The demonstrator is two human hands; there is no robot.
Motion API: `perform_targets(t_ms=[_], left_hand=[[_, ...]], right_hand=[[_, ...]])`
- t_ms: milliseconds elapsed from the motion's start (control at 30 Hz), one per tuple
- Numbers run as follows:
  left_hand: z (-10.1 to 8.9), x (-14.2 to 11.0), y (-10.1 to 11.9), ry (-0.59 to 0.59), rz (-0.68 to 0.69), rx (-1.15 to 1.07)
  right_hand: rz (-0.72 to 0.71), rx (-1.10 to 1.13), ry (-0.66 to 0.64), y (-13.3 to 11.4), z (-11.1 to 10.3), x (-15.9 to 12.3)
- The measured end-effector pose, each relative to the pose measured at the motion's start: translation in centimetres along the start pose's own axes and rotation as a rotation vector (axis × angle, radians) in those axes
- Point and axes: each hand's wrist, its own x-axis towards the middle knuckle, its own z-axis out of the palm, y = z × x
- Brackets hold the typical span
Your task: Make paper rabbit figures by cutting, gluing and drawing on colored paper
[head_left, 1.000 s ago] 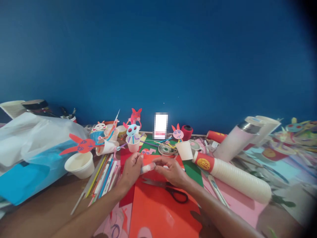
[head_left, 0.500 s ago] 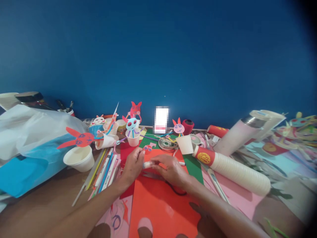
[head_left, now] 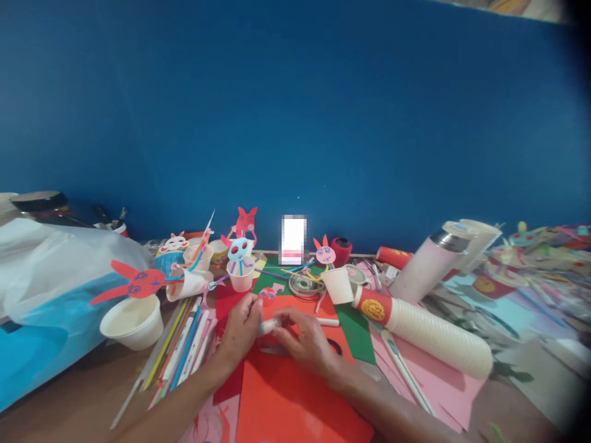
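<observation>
My left hand is closed, with its thumb side against one end of a short white cylinder. The fingers of my right hand pinch the other end; whether it is a tape roll or a glue stick I cannot make out. Just beyond my left thumb is a small red paper face with drawn eyes; I cannot tell whether the thumb touches it. Beneath my hands lies an orange-red paper sheet. Scissors with a dark handle lie partly hidden under my right hand, near a white pen.
Left are pens, an empty paper cup and a plastic bag. Paper-animal cups stand behind. A glowing phone leans at the blue wall. Right are stacked cups, a cutter and a flask.
The whole view has shifted, so the table things sit lower and slightly left. Both hands stay together around the white cylinder, with little change in their grip.
</observation>
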Motion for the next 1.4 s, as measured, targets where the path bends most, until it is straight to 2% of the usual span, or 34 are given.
perform_targets(t_ms=[133, 333, 433, 600, 767, 1033, 1233, 1400], left_hand=[[-0.6, 0.3, 0.2, -0.068, -0.102, -0.197], [-0.9, 0.4, 0.1, -0.038, -0.214, -0.322], [-0.8, 0.2, 0.2, -0.031, -0.239, -0.352], [-0.9, 0.1, 0.8, 0.016, -0.276, -0.393], [-1.0, 0.2, 0.8, -0.031, -0.278, -0.423], [-0.6, 0.3, 0.6, -0.042, -0.290, -0.398], [-0.7, 0.2, 1.6, -0.035, -0.326, -0.510], [-0.9, 0.2, 1.3, -0.084, -0.365, -0.561]], right_hand=[[0.011, 0.074, 0.047, 0.0, 0.0, -0.4], [0.030, -0.006, -0.011, 0.7, 0.6, -1.1], [-0.072, -0.180, 0.017, 1.3, 0.9, -1.1], [-0.287, -0.519, -0.034, 1.4, 1.1, -0.5], [-0.391, -0.714, 0.004, 1.6, 1.5, -0.3], [-0.431, -0.759, -0.015, 2.2, 1.9, -0.5], [-0.410, -0.765, -0.023, 2.2, 1.9, -0.4], [-0.392, -0.748, -0.051, 2.2, 2.0, -0.5]])
